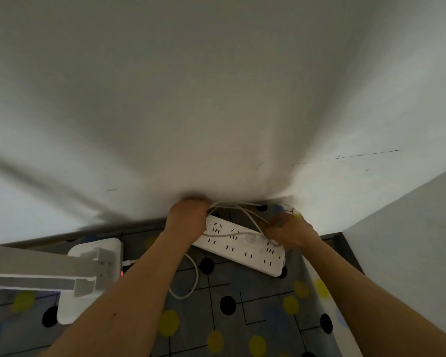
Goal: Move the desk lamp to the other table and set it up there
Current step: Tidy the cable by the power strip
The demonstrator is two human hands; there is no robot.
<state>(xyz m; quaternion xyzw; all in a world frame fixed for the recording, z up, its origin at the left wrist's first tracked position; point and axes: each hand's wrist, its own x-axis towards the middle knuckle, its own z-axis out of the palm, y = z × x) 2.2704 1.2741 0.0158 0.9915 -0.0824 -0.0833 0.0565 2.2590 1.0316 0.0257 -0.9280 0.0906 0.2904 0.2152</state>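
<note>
A white desk lamp (pixel 88 264) stands at the left on a table with a dotted grey cloth (pixel 232 313); its folded arm reaches off the left edge. A white power strip (pixel 242 249) lies near the wall. My left hand (pixel 188 215) grips a bundle of white cables (pixel 232 210) at the strip's far end. My right hand (pixel 289 231) holds the cables beside a white plug (pixel 252 239) sitting in the strip. A loose white cable loop (pixel 191 282) runs from the lamp across the cloth.
A white wall (pixel 216 99) rises right behind the strip, meeting another wall in a corner at the right (pixel 397 228). The table's right edge drops off near my right forearm. A small red light (pixel 121 273) glows at the lamp base.
</note>
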